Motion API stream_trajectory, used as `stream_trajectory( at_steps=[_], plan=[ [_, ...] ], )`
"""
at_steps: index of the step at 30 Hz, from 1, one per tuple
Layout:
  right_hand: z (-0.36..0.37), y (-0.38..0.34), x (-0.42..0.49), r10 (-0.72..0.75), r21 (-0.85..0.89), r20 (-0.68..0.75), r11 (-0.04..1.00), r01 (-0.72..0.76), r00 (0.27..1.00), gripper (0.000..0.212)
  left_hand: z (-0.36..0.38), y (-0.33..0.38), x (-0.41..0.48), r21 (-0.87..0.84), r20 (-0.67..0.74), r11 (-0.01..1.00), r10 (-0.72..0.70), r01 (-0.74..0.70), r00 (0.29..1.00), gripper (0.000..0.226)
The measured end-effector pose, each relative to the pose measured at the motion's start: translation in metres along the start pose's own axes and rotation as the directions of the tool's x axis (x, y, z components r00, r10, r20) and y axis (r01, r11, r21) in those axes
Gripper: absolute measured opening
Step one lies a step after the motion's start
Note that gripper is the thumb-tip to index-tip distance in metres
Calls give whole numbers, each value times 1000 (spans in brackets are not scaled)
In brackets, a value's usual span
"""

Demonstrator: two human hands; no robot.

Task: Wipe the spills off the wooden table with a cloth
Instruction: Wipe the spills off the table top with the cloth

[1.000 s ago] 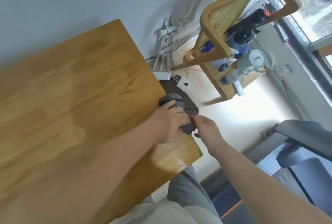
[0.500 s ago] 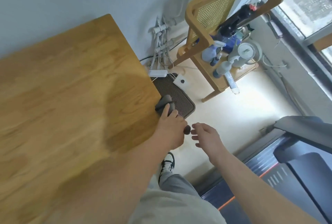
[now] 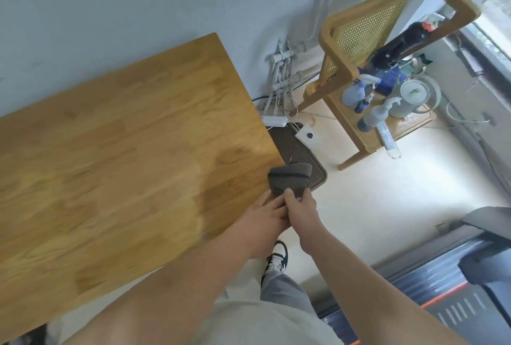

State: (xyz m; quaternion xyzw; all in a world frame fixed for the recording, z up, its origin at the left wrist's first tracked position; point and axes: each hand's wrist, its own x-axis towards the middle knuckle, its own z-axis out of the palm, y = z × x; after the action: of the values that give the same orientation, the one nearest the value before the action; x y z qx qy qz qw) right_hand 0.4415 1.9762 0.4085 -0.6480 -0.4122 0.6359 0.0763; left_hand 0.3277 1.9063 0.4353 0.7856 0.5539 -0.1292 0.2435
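Grey cloth [image 3: 289, 178] sits at the wooden bench [image 3: 124, 151] right edge, about 3 o'clock, half overhanging the floor. Left hand [image 3: 266, 213] and right hand [image 3: 301, 206] both pinch its near end, fingers clamped on fabric, hands touching; likely refolding for a clean face. Darker damp-looking patch lies at the cloth's 9 o'clock

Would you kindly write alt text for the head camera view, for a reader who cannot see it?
Seen from above, a person's left hand and right hand together grip a folded grey cloth at the right edge of a wooden table. Beyond it, a wooden rack of spray bottles stands on the pale floor by the wall.
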Motion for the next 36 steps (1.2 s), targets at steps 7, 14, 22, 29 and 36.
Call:
stream_trajectory(
  at_steps=[7,14,22,29,36],
  plan=[
    [43,4,11,336,311,-115,906,-288,935,82,16,-44,-63,-334,-62,910,-281,245,958,57],
    [162,41,-41,370,378,-195,883,-279,908,58,48,-93,-136,-505,8,816,-321,281,947,43],
    [293,86,-101,396,233,-188,907,-351,899,64,96,-148,-236,-533,106,762,-371,367,923,40],
    [227,61,-53,442,389,-229,858,-335,867,75,96,-144,-235,-511,53,782,-386,358,921,45],
    [115,19,10,454,453,-318,844,-287,832,71,90,-122,-214,-479,60,787,-412,388,909,46]
  ],
)
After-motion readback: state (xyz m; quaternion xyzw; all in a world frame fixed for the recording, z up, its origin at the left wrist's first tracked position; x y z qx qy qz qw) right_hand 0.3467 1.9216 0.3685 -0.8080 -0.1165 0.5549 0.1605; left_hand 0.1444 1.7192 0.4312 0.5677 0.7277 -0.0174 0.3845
